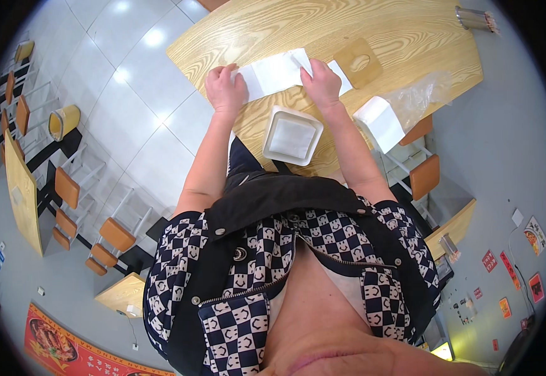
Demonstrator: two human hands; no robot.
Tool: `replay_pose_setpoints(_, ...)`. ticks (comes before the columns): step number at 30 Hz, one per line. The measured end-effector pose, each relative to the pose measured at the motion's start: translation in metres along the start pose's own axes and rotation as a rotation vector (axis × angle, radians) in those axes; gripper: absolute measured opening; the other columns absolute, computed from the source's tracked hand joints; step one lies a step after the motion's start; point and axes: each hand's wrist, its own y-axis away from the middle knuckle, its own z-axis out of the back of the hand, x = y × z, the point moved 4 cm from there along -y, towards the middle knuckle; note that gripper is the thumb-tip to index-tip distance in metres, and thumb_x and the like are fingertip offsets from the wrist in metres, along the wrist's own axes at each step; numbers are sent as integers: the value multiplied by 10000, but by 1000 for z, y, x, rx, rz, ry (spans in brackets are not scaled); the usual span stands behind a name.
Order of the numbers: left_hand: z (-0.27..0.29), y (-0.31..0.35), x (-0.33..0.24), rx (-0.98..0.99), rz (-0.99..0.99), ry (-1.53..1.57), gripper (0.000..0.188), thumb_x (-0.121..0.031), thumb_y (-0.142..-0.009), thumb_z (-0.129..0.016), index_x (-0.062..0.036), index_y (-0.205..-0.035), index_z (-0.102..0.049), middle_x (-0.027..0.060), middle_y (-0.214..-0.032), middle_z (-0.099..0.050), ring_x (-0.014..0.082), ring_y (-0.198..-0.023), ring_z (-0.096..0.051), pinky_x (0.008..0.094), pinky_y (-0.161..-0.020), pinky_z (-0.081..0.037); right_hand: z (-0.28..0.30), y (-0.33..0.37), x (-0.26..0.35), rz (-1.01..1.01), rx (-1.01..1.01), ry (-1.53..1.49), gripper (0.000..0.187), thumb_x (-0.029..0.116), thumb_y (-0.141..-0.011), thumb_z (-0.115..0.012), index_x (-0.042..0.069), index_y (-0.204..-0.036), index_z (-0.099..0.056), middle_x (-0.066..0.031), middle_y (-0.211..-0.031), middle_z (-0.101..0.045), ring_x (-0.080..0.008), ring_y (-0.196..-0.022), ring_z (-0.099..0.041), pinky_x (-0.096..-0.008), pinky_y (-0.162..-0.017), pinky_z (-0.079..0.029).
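Note:
Above the wooden table, a white paper napkin is stretched between my hands. My left hand grips its left end, thumb toward the middle. The right end is in my right hand, where the paper looks folded over near the fingers. Closer to my body sits a square white napkin box, with white paper lying inside. A light-brown lid with an oval hole lies beyond my right hand, beside a small white sheet that is partly hidden by that hand.
To the right, a stack of white napkins sticks out of a clear plastic bag at the table edge. A metal holder with sticks lies at the far right corner. Orange-backed chairs and a yellow bin stand around.

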Motion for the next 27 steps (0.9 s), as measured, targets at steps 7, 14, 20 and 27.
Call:
replay_pose_setpoints(7, -18, -4, -25, 490, 306, -40, 287, -386, -695, -671, -122, -805, -695, 91, -891, -620, 245, -828, -602, 364, -720, -476, 3, 0, 6, 17, -49, -38, 180, 203, -705, -649, 86, -812, -563, -80, -722, -598, -262, -615, -594, -373, -513, -466)
replay_pose_setpoints(14, -26, -7, -25, 612, 419, -67, 254, -385, -719, -654, -150, -802, -701, 94, -938, -628, 241, -885, -601, 356, -758, -481, 7, -1, 4, -14, -31, -62, 173, 210, -713, -640, 93, -823, -576, -83, -720, -598, -266, -627, -596, -374, -524, -470)
replay_pose_setpoints(20, -31, -6, -21, 585, 453, -2, 225, -347, -710, -658, -139, -779, -711, 105, -882, -654, 254, -828, -624, 364, -733, -489, 6, -2, 4, -22, -29, -80, 164, 210, -718, -635, 94, -817, -576, -84, -715, -596, -269, -627, -596, -379, -526, -471)
replay_pose_setpoints(27, -36, -5, -16, 524, 467, 30, 269, -340, -665, -673, -93, -768, -704, 83, -722, -670, 211, -684, -642, 324, -659, -497, 7, -3, 2, -26, -28, -78, 153, 208, -721, -636, 97, -809, -576, -79, -716, -599, -267, -627, -596, -373, -527, -472)
